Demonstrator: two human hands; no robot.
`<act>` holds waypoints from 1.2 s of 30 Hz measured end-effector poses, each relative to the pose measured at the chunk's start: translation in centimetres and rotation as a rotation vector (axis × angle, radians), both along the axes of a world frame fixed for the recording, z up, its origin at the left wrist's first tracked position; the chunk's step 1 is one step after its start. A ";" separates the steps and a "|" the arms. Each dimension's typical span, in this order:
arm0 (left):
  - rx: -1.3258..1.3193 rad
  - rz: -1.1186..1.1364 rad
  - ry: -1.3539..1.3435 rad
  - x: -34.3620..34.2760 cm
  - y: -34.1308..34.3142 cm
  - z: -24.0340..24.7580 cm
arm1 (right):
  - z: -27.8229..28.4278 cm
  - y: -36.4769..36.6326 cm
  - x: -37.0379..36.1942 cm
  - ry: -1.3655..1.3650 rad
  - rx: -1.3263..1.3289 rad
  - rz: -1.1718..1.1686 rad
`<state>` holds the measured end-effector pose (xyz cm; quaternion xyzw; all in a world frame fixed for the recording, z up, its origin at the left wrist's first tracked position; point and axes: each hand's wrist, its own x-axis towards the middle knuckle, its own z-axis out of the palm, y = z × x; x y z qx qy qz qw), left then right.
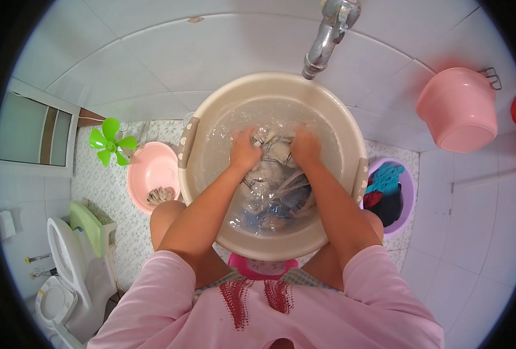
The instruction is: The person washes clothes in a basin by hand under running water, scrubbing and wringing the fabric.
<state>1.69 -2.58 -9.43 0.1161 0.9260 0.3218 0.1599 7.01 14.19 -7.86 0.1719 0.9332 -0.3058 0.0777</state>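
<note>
A large beige basin full of cloudy water stands between my knees. In it lies a wet, pale garment with dark stripes, partly under the water. My left hand is closed on its left edge, and my right hand grips the right edge, a short gap of cloth between them. Both sets of fingertips are somewhat blurred at the wet cloth. Closer to me, blue cloth and more pale fabric soak below the surface.
Above the basin's far rim juts a metal tap. A pink basin with bunched cloth and a green fan are at left, near a toilet. At right sit a purple tub of clothes and a hanging pink bucket.
</note>
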 end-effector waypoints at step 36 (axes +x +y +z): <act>0.535 -0.360 -0.188 -1.7 -1.7 10.7 | 8.6 0.7 0.3 0.059 -0.304 0.260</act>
